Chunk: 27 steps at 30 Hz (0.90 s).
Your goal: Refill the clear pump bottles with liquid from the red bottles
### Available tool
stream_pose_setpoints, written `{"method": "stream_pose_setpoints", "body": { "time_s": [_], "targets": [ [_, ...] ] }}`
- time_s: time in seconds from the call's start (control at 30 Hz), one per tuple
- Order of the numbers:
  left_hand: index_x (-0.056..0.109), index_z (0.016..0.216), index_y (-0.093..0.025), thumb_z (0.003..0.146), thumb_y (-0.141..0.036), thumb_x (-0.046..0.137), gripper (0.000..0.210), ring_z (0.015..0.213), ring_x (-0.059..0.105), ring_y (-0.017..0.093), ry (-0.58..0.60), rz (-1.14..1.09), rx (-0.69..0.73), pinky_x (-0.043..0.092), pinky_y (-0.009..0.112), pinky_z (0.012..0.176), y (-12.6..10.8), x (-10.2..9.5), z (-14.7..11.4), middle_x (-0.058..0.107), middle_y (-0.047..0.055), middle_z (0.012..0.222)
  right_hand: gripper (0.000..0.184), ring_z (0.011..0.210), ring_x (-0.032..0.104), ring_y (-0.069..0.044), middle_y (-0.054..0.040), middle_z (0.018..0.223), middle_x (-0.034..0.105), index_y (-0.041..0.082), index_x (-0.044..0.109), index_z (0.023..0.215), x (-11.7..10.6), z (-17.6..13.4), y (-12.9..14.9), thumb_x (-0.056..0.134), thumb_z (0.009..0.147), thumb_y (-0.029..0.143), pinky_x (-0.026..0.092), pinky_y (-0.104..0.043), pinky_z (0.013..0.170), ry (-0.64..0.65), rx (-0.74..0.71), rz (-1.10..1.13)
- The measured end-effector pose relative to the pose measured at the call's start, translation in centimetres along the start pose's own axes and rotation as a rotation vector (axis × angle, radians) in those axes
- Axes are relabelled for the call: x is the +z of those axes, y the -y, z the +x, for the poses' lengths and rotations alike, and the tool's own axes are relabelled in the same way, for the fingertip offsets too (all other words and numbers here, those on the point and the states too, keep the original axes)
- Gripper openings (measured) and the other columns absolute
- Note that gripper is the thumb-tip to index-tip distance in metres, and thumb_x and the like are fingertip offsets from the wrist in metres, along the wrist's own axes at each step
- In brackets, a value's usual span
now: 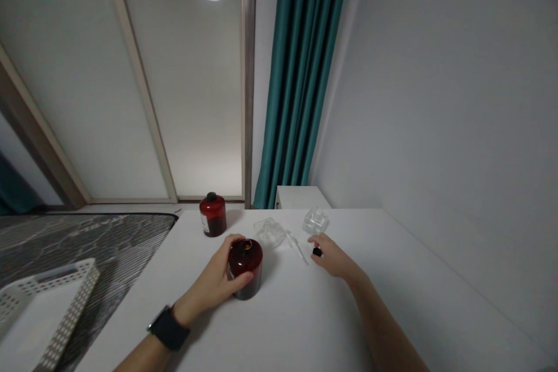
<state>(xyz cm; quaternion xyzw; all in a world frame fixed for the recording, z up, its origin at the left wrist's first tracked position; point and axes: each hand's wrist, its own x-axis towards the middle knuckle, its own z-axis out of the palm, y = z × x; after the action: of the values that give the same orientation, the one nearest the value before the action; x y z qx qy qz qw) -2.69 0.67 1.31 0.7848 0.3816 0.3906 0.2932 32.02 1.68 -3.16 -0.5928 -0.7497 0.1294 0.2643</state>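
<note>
My left hand [220,276] is wrapped round a dark red bottle [247,261] that stands upright on the white table, its neck uncovered. A small black cap [317,251] sits between the fingers of my right hand [330,256], off to the right of the bottle. Between the two hands lie a clear plastic pump or dropper-like piece [297,247] and a crumpled clear plastic bag [269,233]. Just beyond my right hand is a clear glass-like block or container [315,221]. Farther back on the left stands a second red bottle [213,215] with its black cap on.
The white table [279,337] meets the wall on the right. On the left, below table height, is a white perforated basket [52,308] over a grey patterned rug [126,244]. A white cabinet [300,196] and a teal curtain [300,81] stand behind the table.
</note>
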Motion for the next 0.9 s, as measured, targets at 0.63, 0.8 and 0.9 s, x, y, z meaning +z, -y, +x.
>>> {"method": "stream_pose_setpoints", "body": {
  "time_s": [0.63,0.8,0.9],
  "targets": [
    [0.041,0.124,-0.019,0.077,-0.031,0.067,0.055,0.114,0.056,0.031,0.025,-0.041,0.034,0.044,0.048,0.102,-0.3,0.1,-0.1,0.055,0.012,0.122,0.03,0.1,0.061,-0.024,-0.008,0.103,0.059,0.026,0.067,0.109,4.6,-0.2,10.1,0.055,0.087,0.01,0.052,-0.039,0.091,-0.244,-0.321,0.376],
    [0.042,0.124,-0.019,0.077,-0.03,0.068,0.055,0.113,0.056,0.03,0.02,-0.063,0.035,0.044,0.047,0.101,-0.2,0.1,-0.1,0.056,0.011,0.121,0.018,0.092,0.063,-0.024,-0.0071,0.097,0.064,0.025,0.071,0.103,4.6,0.0,10.7,0.06,0.089,0.029,0.053,-0.039,0.084,-0.235,-0.168,0.617],
    [0.042,0.124,-0.019,0.076,-0.03,0.069,0.056,0.112,0.056,0.031,0.017,-0.066,0.039,0.044,0.048,0.1,0.0,0.1,-0.1,0.057,0.012,0.121,0.032,0.085,0.065,-0.022,-0.0059,0.093,0.066,0.023,0.071,0.102,4.3,0.2,10.7,0.056,0.092,0.05,0.053,-0.037,0.078,-0.216,0.059,0.885]
  ]
}}
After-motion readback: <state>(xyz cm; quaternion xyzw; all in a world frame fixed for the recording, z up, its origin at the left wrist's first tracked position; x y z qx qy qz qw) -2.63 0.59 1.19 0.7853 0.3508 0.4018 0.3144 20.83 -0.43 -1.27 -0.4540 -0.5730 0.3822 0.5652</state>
